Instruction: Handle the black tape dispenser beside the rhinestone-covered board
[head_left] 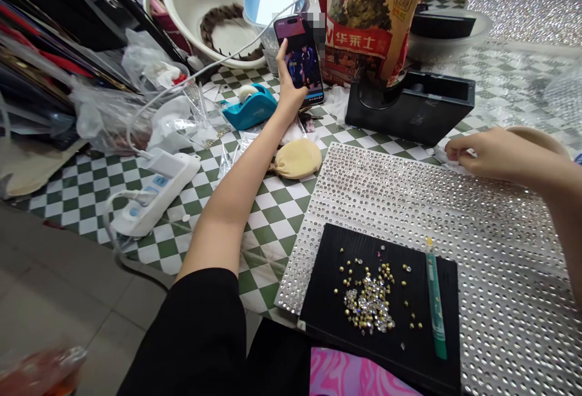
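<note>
Your left hand (291, 83) clamps a smartphone (300, 56); your right hand (491, 156) pinches tissue (448, 156) (probably); knock the black board (364, 241) and its loose rhinestones (368, 302) scatter.

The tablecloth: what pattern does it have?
The tablecloth is green-and-white checkerboard, best in the head view.

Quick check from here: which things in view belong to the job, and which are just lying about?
At the hands: left hand holding a phone; right hand at a white tissue; rhinestone sheet; black tray; loose rhinestones; green pen.

Lying about: blue tape dispenser; power strip; beige pouch; white basin; printed bag.
</note>
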Demonstrator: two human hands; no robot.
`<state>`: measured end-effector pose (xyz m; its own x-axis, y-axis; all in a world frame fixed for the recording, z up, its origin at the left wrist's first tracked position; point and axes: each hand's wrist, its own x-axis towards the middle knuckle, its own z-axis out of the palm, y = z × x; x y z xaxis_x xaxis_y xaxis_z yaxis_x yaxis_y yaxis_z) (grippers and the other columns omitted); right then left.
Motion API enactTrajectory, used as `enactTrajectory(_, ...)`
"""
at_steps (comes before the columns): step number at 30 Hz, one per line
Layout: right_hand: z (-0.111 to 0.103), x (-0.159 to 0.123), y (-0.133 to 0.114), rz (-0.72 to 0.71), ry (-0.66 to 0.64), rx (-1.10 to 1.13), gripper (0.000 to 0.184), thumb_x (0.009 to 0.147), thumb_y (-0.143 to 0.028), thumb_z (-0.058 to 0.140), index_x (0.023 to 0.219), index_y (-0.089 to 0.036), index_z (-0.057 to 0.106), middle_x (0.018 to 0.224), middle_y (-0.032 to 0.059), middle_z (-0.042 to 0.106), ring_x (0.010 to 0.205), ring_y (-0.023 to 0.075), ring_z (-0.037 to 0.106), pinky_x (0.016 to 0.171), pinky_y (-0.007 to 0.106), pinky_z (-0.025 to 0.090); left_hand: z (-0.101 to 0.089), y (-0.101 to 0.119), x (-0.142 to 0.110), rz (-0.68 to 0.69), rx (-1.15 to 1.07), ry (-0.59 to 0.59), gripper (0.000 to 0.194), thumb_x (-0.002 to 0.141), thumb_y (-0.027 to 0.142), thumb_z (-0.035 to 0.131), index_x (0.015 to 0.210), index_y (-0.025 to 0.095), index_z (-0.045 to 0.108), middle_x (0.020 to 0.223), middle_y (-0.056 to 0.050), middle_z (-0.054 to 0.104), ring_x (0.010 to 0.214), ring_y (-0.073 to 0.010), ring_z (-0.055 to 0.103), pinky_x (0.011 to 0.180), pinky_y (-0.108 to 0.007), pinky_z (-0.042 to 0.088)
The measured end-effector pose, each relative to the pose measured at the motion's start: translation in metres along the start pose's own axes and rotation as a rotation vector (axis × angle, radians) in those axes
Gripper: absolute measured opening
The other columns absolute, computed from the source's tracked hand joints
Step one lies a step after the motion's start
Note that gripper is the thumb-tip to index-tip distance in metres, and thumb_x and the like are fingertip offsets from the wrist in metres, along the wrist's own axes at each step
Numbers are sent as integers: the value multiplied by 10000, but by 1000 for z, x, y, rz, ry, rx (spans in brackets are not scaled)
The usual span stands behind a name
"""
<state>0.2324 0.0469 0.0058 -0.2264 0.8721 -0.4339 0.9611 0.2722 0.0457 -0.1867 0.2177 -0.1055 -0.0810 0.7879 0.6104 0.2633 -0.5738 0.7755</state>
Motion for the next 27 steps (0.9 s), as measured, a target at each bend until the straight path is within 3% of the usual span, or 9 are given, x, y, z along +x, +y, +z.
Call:
enactTrajectory(3, 0, 0, 0, -6, 8, 8, 188, 809, -67, 505, 829, -192, 644, 749, 17, 653, 669, 171, 577, 657, 323, 360, -1, -5, 3, -17, 46, 19, 1045, 509, 395, 655, 1495, 429, 311, 1623, 98, 305, 1569, -268, 143, 1333, -315, 181)
enactTrajectory(6, 0, 1, 1, -10, -5, 11, 188, 799, -67, 509, 826, -192, 647, 767, 20, 658, 671, 172, 571, 653, 325, 354, -1, -5, 1, 14, 91, 26, 1008, 571, 434, 678, 1513, 393, 324, 1622, 73, 322, 1553, -266, 192, 1321, -313, 242)
enactTrajectory(12, 1, 1, 0, -12, -1, -9, 191, 838, -69, 497, 824, -194, 640, 769, 13, 655, 672, 166, 568, 663, 321, 370, 1, 8, -6, 65, 104, 8, 1010, 683, 371, 694, 1533, 166, 187, 1648, -35, 274, 1494, -216, 241, 1303, -315, 224)
enactTrajectory(19, -1, -1, -2, 4, 2, 15, 191, 776, -69, 507, 808, -192, 649, 753, 20, 659, 673, 176, 579, 658, 327, 357, 0, 5, -1, -30, 17, 14, 1062, 528, 364, 701, 1505, 401, 287, 1636, 97, 276, 1576, -261, 83, 1337, -306, 117)
enactTrajectory(22, -1, -1, -2, -2, 1, -1, 195, 814, -63, 503, 816, -196, 645, 761, 14, 659, 675, 172, 577, 661, 323, 370, 0, 0, 0, -12, 5, 20, 1056, 538, 340, 715, 1510, 391, 306, 1627, 91, 278, 1576, -265, 69, 1340, -289, 94)
enactTrajectory(27, -1, -1, -3, -3, 0, -10, 204, 841, -53, 498, 805, -195, 640, 757, 10, 655, 671, 168, 573, 662, 321, 375, -1, -8, -1, 77, 69, 14, 1055, 648, 343, 748, 1579, 275, 256, 1645, 56, 272, 1550, -239, 128, 1344, -286, 107)
